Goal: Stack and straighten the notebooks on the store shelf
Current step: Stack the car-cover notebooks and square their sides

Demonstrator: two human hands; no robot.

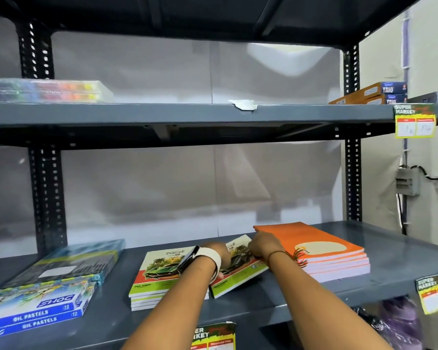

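While both hands, left hand (pixel 219 256) and right hand (pixel 261 246), grip the skewed loose notebook (pixel 238 271) on the shelf (pixel 390 251) between green stack (pixel 159 276) and orange stack (pixel 321 251), a hasty shove risks knocking either stack askew.

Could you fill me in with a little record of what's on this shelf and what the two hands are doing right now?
place: grey metal store shelf
left hand: wears a watch, resting on the loose car-cover notebook
right hand: on the far end of the same notebook
loose notebook: lying crooked between two piles
green pile: car-cover notebooks, left of it
orange pile: notebooks, right of it
oil pastel boxes: far left
grip: whether either hand pinches the notebook is unclear
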